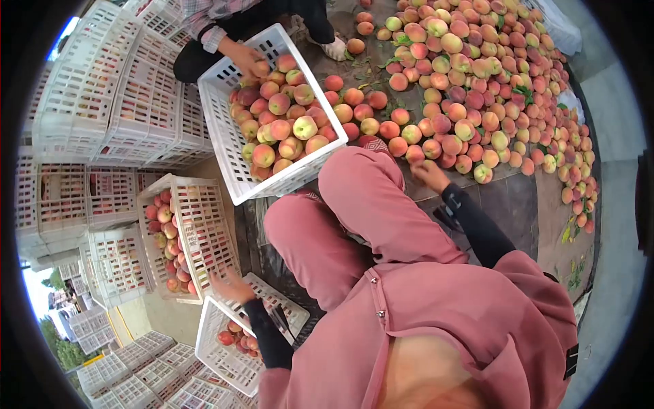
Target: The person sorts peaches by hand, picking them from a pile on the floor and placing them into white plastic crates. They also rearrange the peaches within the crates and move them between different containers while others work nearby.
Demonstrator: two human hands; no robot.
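Note:
My left hand (231, 288), a little blurred, has its fingers apart and holds nothing. It is between the upright white crate of peaches (204, 232) and the small white crate (211, 327) by my left forearm, which has a few peaches in it. My right hand (430, 177) is beside my right knee, at the near edge of the peach pile (470, 102). Its fingers reach toward the nearest peaches, and no peach shows in them. Ahead of my knees stands a white slatted crate (235, 184) filled with peaches (276, 126).
A co-worker's hand (248, 60) touches peaches in the front crate from the far side. Stacked white crates (88, 88) rise along the left, with more crates (143, 368) at lower left. Loose peaches and leaves lie on the dark ground sheet (501, 204).

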